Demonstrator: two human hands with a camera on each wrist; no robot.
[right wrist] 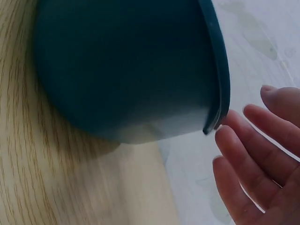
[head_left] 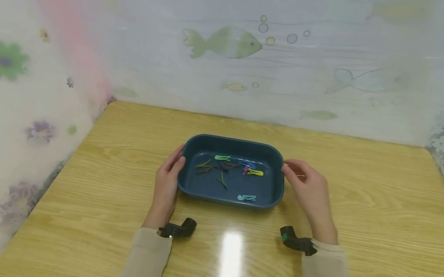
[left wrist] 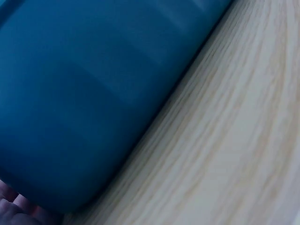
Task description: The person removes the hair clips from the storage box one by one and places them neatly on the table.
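A dark blue plastic basin (head_left: 229, 200) with rounded corners stands on the table. Inside it lie small plastic clips: a green clip (head_left: 222, 158), a yellow clip (head_left: 256, 173), a pink clip (head_left: 245, 170), a blue clip (head_left: 247, 164) and a light blue clip (head_left: 246, 198). Several thin forked pieces (head_left: 222, 180), yellow-green and brown, lie at the left and middle. My left hand (head_left: 167, 183) holds the basin's left side, thumb at the rim and fingers along the outer wall. At the right rim, my right hand (head_left: 308, 191) has its loosely bent fingertips touching or almost touching the edge, thumb apart.
Under the basin is a wooden table (head_left: 370, 209) with a glare spot in front. A curtain with fish drawings (head_left: 239, 42) hangs behind the back edge; flowered sheets flank both sides. A black wrist camera (head_left: 181, 228) sits on each wrist.
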